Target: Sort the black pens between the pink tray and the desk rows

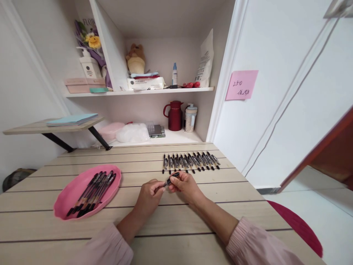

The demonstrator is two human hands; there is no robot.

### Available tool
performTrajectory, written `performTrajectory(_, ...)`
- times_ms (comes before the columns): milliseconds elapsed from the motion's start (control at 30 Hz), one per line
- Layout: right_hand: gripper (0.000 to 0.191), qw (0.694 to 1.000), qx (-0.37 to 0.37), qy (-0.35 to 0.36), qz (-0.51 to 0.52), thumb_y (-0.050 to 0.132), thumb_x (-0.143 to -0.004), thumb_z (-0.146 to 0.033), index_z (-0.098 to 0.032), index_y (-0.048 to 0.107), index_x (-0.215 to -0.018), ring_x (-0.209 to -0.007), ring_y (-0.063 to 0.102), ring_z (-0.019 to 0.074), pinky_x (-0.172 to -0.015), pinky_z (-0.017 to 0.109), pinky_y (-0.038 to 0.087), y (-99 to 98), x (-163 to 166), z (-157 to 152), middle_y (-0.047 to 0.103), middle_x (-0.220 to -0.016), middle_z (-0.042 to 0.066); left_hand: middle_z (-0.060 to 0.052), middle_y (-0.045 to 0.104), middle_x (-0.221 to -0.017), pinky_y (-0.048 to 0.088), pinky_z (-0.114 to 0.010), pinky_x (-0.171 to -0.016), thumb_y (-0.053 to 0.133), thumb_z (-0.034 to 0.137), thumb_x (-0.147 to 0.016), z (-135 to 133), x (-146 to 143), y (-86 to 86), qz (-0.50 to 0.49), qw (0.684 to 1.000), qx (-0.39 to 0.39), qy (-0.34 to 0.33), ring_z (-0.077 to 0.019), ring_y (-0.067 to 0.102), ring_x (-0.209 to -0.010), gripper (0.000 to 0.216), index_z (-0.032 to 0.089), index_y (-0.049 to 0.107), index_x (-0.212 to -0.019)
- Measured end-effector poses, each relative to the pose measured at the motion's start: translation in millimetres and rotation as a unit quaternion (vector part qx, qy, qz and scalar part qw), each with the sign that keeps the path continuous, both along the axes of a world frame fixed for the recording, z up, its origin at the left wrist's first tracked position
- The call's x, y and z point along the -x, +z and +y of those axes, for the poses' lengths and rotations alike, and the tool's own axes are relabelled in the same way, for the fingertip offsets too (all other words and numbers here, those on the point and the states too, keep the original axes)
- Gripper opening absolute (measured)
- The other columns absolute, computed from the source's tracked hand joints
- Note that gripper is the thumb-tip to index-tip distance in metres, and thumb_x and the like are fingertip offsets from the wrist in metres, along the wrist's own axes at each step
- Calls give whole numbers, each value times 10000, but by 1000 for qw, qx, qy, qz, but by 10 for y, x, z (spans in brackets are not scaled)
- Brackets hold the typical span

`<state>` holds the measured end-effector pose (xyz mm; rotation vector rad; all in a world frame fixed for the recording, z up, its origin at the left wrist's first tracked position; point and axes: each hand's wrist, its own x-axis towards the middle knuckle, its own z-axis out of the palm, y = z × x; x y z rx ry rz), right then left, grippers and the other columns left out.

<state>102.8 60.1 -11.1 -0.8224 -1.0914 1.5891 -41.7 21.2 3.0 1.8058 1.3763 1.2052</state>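
My two hands meet over the middle of the wooden table (pixel 176 228). My left hand (pixel 150 195) pinches the lower end of a black pen (pixel 171 179). My right hand (pixel 185 185) is closed on the same pen's upper part, near its cap. Just beyond my hands, a row of several black pens (pixel 190 161) lies side by side on the table. A pink oval tray (pixel 68 195) at the left holds several more black pens (pixel 92 193).
A small raised wooden shelf (pixel 52 126) with a blue booklet stands at the far left. Wall shelves behind hold a red kettle (pixel 174 115), a cup, a pink box, bottles and a toy bear. A pink sticky note (pixel 241 85) hangs on the white wall at right.
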Motion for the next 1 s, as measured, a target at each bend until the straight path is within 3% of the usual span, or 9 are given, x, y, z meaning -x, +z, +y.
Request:
performTrajectory(167,359,1000,2,1,-1,724,-531,-414,-128,567,-680,-393,520,83,-416,199,428,-28,10,0,586,-447,-16,-35,605,-643,410,-246,-609,555,167,-690,-4,17,-7,62,996,-69,6,-162,550,-639,177,193,708,-775)
performTrajectory(500,361,999,0,-19,-32,724,-519,-423,-136,531,-622,-378,506,79,-378,189,407,-49,28,-3,551,-451,-38,-33,605,-704,429,-252,-645,501,118,-693,5,47,-87,145,983,-115,23,-151,560,-696,171,173,650,-758)
performTrajectory(633,355,999,-9,-13,-31,705,-563,-422,-145,518,-684,-393,508,76,-379,183,399,-53,7,-1,547,-491,-44,-26,595,-686,421,-229,-602,514,145,-692,23,37,-77,117,991,-69,16,-138,542,-663,150,163,646,-762)
performTrajectory(800,430,998,-54,23,13,695,-610,-365,-194,526,-966,-550,578,82,-467,207,438,34,-63,-29,610,-882,20,-2,581,-646,376,-184,-446,519,239,-710,37,20,-96,-10,999,46,-9,-80,453,-479,238,129,619,-896)
performTrajectory(900,359,997,-64,28,16,704,-600,-354,-161,555,-864,-529,555,73,-482,210,429,46,-71,-17,621,-812,25,11,571,-608,345,-176,-394,497,281,-730,27,29,-92,-46,993,95,-54,-58,393,-406,293,121,620,-942)
performTrajectory(1000,336,999,-51,13,12,705,-602,-356,-150,551,-818,-493,530,66,-472,204,412,-6,-49,22,620,-705,8,8,591,-596,392,-192,-446,480,260,-739,19,43,-63,-11,995,78,-60,-82,456,-450,274,150,651,-922)
